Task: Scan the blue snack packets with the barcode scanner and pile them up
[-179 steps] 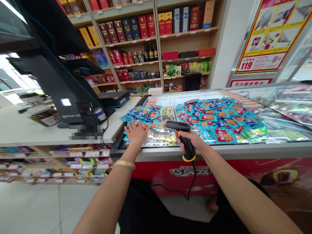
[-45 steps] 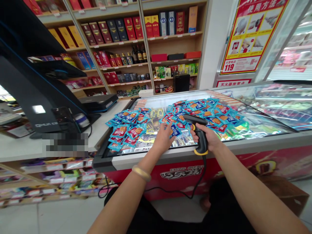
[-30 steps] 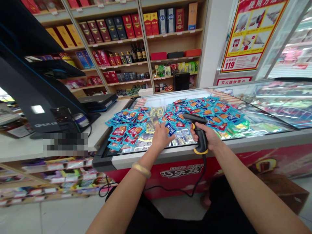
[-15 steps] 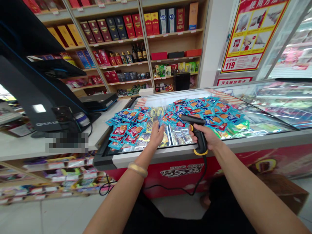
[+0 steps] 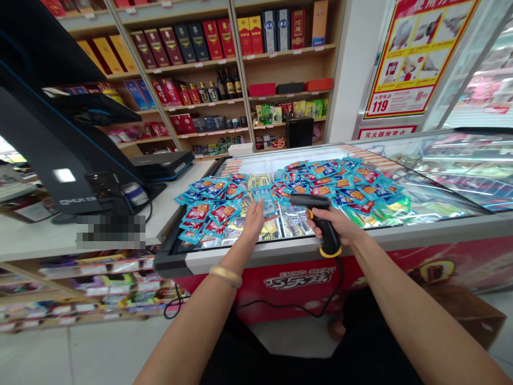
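My left hand holds a light-blue snack packet between its fingers, over the glass lid of the freezer. Closed round the handle of a black and yellow barcode scanner is my right hand; the scanner's head points left toward the packet. Blue and red packets lie in two heaps on the glass, a left heap beside my left hand and a right heap beyond the scanner.
A black checkout terminal and a flat black device stand on the white counter at left. The scanner cable hangs before the freezer. Shelves of boxes rise behind; a brown box sits at lower right.
The packet in my left hand now shows its pale-blue face toward the scanner, and the hand has shifted slightly left. The scanner head has moved a little left and down.
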A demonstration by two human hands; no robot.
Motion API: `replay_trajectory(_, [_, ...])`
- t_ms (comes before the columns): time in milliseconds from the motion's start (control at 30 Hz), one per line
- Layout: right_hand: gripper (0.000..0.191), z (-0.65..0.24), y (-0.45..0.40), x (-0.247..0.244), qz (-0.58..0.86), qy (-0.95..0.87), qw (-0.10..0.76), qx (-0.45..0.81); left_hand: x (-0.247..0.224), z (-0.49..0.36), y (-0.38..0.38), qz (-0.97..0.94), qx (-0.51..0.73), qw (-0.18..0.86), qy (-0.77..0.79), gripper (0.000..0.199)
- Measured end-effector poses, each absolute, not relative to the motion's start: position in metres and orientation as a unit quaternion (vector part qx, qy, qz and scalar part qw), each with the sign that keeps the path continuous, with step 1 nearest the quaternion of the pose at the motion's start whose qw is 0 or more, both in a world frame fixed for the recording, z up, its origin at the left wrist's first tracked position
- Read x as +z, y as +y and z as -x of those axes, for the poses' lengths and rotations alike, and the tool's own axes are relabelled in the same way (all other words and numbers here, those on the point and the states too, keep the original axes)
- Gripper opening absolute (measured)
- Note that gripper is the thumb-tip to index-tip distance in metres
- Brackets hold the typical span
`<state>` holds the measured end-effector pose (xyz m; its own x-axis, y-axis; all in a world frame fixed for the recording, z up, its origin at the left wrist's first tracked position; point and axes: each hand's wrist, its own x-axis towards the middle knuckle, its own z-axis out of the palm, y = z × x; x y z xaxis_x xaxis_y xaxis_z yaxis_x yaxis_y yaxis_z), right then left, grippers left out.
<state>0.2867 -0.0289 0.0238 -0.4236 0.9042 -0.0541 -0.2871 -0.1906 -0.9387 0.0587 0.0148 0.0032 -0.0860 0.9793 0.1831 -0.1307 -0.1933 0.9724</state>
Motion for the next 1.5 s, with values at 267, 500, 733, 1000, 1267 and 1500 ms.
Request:
replay_trajectory(267, [0.037,-0.280,-0.027,0.027,0.367,-0.486,0.405,0.682,0.008,-0.062,0.011,-0.444,0.598,0.514,0.426,0.033])
replay_trajectory(500, [0.037,-0.281,-0.026,0.026,0.360,-0.488,0.400,0.687,0.004,-0.061,0.014,-0.452,0.601,0.504,0.425,0.033])
replay_trajectory(733, [0.035,-0.282,-0.027,0.028,0.359,-0.457,0.423,0.695,0.004,-0.055,0.014,-0.566,0.585,0.316,0.488,0.041])
replay_trajectory(1000, [0.025,-0.249,-0.024,0.026,0.318,-0.402,0.447,0.733,0.038,0.028,-0.002,-0.638,0.288,-0.120,0.704,0.051])
replay_trajectory(1267, [0.025,-0.232,-0.025,0.028,0.319,-0.375,0.440,0.751,0.027,0.059,-0.007,-0.636,0.108,-0.124,0.754,0.069])
replay_trajectory(1500, [0.023,-0.261,-0.019,0.031,0.309,-0.347,0.471,0.750,0.035,0.026,0.002,-0.677,0.216,-0.134,0.691,0.064])
